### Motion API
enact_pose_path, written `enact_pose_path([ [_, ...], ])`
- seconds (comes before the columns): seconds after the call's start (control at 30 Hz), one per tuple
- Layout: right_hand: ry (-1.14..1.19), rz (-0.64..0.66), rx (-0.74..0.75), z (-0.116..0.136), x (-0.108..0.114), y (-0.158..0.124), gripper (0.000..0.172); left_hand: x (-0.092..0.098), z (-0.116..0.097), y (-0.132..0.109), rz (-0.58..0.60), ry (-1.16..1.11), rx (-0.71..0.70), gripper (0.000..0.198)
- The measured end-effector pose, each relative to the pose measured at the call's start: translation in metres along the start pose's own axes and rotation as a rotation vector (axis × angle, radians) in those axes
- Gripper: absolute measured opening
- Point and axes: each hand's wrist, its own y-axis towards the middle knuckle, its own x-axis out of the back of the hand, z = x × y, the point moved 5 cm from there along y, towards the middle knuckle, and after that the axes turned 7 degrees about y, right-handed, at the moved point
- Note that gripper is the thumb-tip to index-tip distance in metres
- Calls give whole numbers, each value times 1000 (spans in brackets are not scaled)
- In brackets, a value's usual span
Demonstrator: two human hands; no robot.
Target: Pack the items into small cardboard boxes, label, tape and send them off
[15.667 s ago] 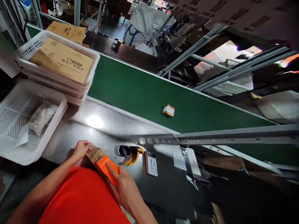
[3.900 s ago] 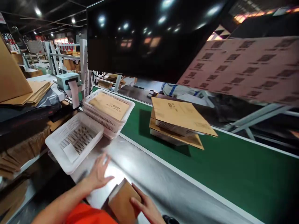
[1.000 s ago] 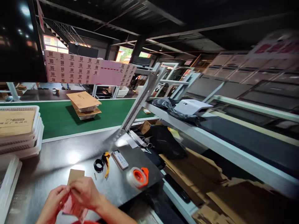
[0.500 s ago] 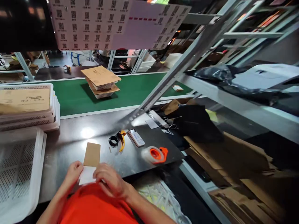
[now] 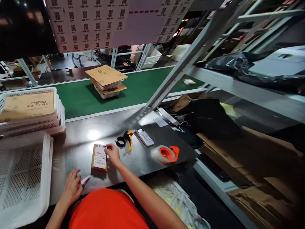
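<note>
Box (image 5: pixel 99 157): a small flat brown carton lying on the dark surface (image 5: pixel 78 140), near the front edge, long axis running near to far. A white printed label covers most of its top face. It lies flat, label up, which lets the label be pressed down squarely against a firm backing.

Right hand (image 5: pixel 113 154): just right of the box, fingertips on the label's far right corner, fingers curled and pinched at that edge, palm down. The forearm comes in from the near right at a low angle; the wrist is straight.

Left hand (image 5: pixel 72 187): resting on the surface near and left of the box, apart from it. Fingers loosely spread, with a small white strip (image 5: pixel 85 180) at the fingertips; whether it is gripped or merely touched cannot be told.

Right of the box, in order: a black tape roll with yellow cutter (image 5: pixel 125 141), a flat white device (image 5: pixel 144 137), and an orange tape dispenser (image 5: pixel 166 153). White baskets (image 5: pixel 23 178) stand at the left. A green belt (image 5: pixel 78 98) runs along the far side, carrying stacked cardboard (image 5: pixel 106 80).
</note>
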Motion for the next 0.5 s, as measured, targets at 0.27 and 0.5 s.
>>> enact_pose_path([
  [0.27, -258, 51, 41, -12, -9, 4, 23, -16, -78, 52, 91, 21, -326, 21],
  [0.5, -451, 246, 316, -3, -23, -26, 56, -66, -77, 69, 293, 52, -285, 19],
])
